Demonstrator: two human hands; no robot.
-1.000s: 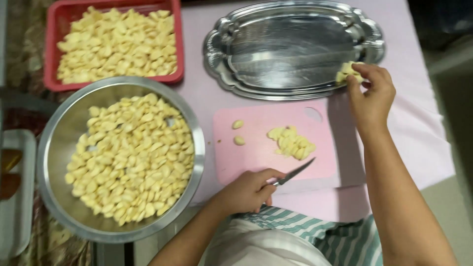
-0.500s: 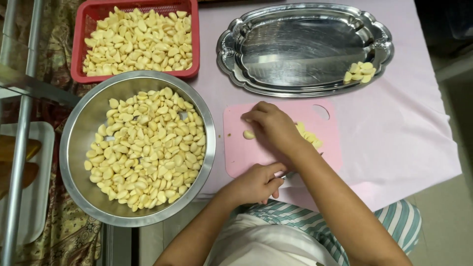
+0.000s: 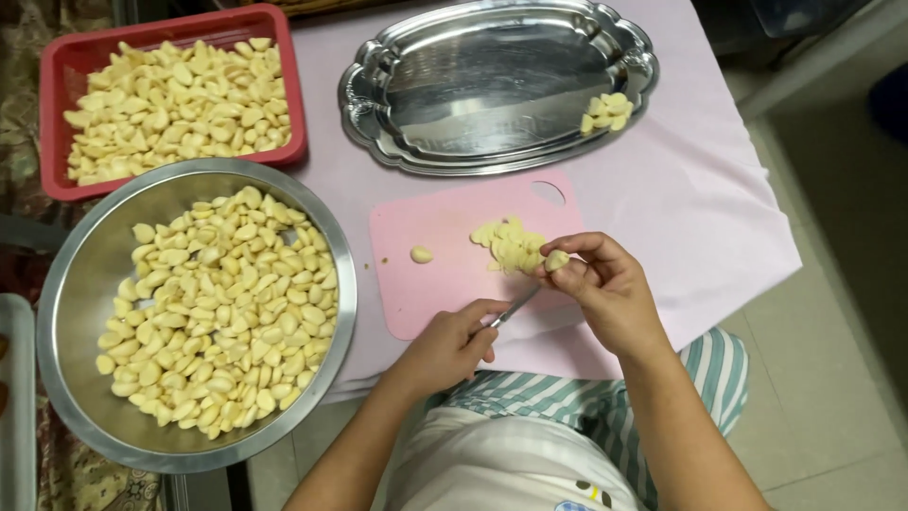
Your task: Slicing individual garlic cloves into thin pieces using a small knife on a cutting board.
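**Garlic clove held over pink board, knife in the other hand**

A peeled garlic clove (image 3: 556,259) is pinched between the thumb and fingertips of the right hand (image 3: 610,293), just above the near right corner of the pink cutting board (image 3: 445,284). The fingers are closed on the clove. A small knife (image 3: 515,308) is gripped in the left hand (image 3: 449,345), fingers wrapped round the handle, the blade angled up toward the clove; whether blade and clove touch cannot be told.

On the board a small heap of cut garlic pieces (image 3: 509,241) is seen just beside the held clove, and one single clove (image 3: 421,255) lies apart to the left.

The surface is a table covered by a pale lilac cloth (image 3: 700,189), its edge hanging toward the floor. A silver oval tray (image 3: 454,104) is set behind the board, with a few garlic pieces (image 3: 605,109) at its right end. A large steel bowl (image 3: 85,284) of peeled cloves is placed to the left, partly past the cloth's edge, and a red plastic basket (image 3: 57,85) of cloves behind it.

Beige floor tiles (image 3: 832,378) are noted to the right; patterned fabric (image 3: 19,38) is seen at the far left.
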